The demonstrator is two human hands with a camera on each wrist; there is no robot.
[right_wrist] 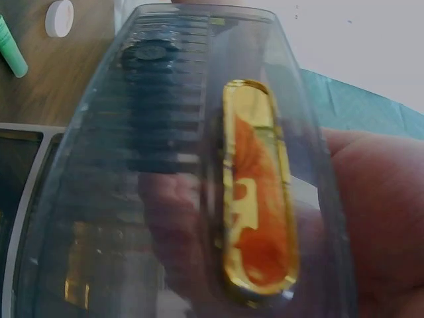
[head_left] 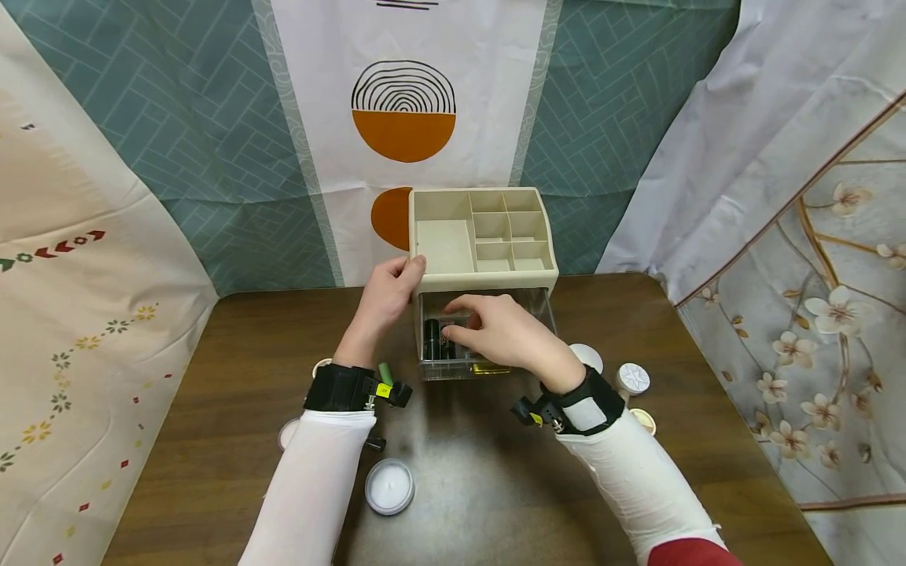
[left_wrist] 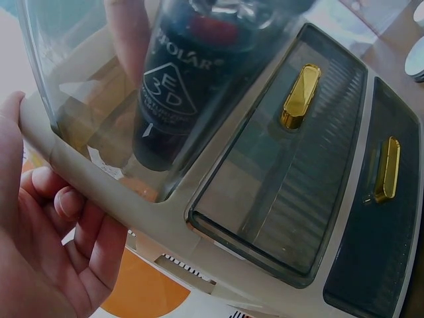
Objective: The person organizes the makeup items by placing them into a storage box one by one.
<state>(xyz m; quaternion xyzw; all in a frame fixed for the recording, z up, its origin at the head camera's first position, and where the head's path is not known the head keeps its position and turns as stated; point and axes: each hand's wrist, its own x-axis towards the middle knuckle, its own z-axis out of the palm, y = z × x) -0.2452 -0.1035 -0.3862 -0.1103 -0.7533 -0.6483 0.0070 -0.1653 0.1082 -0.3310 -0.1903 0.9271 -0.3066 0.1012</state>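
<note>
A cream desktop organizer (head_left: 444, 244) with several top compartments stands at the table's back. Its clear top drawer (head_left: 437, 373), with a gold handle (right_wrist: 262, 192), is pulled out. Inside lie dark cosmetic tubes (head_left: 432, 339); one tube (left_wrist: 169, 99) shows white lettering in the left wrist view. My left hand (head_left: 388, 297) grips the organizer's left front corner, thumb on top and fingers curled against the side. Over the drawer, my right hand (head_left: 506, 328) reaches in with thumb and forefinger apart beside the tubes. Its other fingers are partly hidden.
A white-topped round jar (head_left: 389, 487) stands at front. Left lie a green tube (head_left: 385, 373) and a black item (head_left: 375, 444), partly behind my arm. Right are a white round lid (head_left: 586, 358), a white-capped jar (head_left: 632, 379) and a yellowish round piece (head_left: 644, 420). Curtains hang behind.
</note>
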